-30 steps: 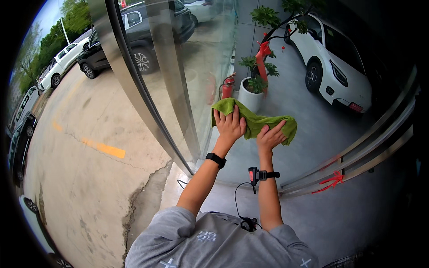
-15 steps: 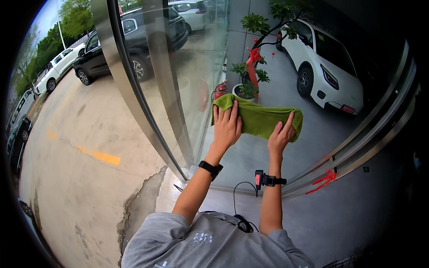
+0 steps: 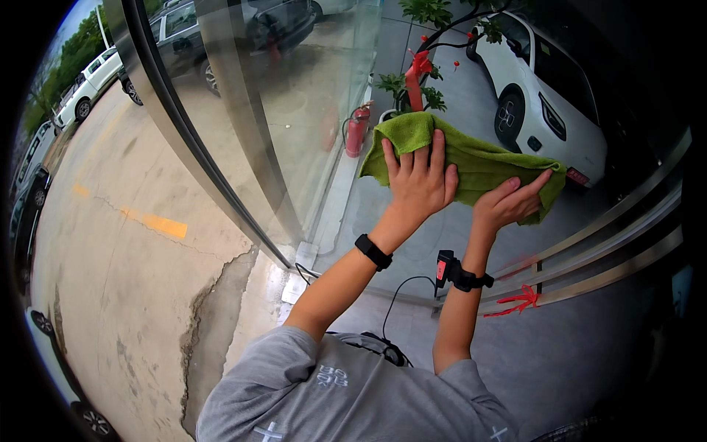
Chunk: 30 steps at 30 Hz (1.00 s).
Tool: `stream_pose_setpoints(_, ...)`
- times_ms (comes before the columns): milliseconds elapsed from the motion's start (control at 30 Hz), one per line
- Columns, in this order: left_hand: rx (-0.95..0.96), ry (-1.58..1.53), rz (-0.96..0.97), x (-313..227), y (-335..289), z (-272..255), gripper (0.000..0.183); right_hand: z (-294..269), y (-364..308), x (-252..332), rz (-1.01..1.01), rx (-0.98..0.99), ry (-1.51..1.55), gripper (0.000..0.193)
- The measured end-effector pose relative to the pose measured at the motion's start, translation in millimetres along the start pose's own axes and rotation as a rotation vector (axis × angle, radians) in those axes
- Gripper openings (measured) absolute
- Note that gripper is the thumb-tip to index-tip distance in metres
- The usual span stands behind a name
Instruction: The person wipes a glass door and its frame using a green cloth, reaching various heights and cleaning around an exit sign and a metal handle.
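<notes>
A green cloth (image 3: 479,166) is stretched sideways between my two hands and appears to lie against the clear glass in front of me. My left hand (image 3: 420,177) presses on its left part, fingers spread, with a flap of the cloth folded over some fingertips. Toward the cloth's right end, my right hand (image 3: 508,200) holds it with the index finger stretched along the surface. The other right fingers are partly hidden. A dark band circles each wrist; the right one carries a small device (image 3: 444,269) with a cable.
Metal door frames (image 3: 188,132) rise at left. Curved metal rails (image 3: 611,258) with a red ribbon (image 3: 519,300) run at right. Behind the glass are a red fire extinguisher (image 3: 357,132), a potted plant (image 3: 423,92) and a white car (image 3: 541,103). Cracked concrete (image 3: 132,272) lies outside.
Both hands have moved right and slightly up with the cloth, which now slants down to the right. The view has shifted, showing more of the extinguisher.
</notes>
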<state>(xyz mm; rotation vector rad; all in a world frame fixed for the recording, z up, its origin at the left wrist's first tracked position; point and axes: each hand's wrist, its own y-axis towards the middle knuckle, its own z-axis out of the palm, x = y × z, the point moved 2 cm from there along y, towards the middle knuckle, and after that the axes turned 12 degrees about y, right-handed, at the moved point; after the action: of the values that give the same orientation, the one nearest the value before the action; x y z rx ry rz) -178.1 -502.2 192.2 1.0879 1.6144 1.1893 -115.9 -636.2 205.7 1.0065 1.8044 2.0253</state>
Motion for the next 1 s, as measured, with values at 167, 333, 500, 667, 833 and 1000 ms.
stream_pose_setpoints(167,0.029,0.03,0.121,-16.6,-79.5,15.5,0.06,-17.1,-73.7,-52.7,0.123,0.057,0.028,0.06)
stream_pose_setpoints(333,0.167,-0.043,0.218,-30.0,-176.5,28.4,0.036,-32.8,-151.3,-115.6,0.121,0.113,-0.017,0.07)
stream_pose_setpoints(500,0.36,-0.071,0.215,-32.1,-225.0,33.6,0.028,-43.8,-231.2,-174.0,0.148,0.226,0.003,0.071)
stream_pose_setpoints(667,0.428,-0.008,0.137,-42.0,-200.0,8.1,0.043,-57.5,-253.7,-190.7,0.158,0.346,0.061,0.065)
stream_pose_setpoints(833,0.401,-0.086,0.07,-50.4,-119.7,-22.4,0.063,-76.7,-156.0,-145.2,0.222,0.317,0.132,0.057)
stream_pose_setpoints(1000,0.258,-0.244,0.12,-102.7,-17.9,-13.7,0.063,-79.0,-39.7,-131.8,0.184,0.158,0.153,0.054)
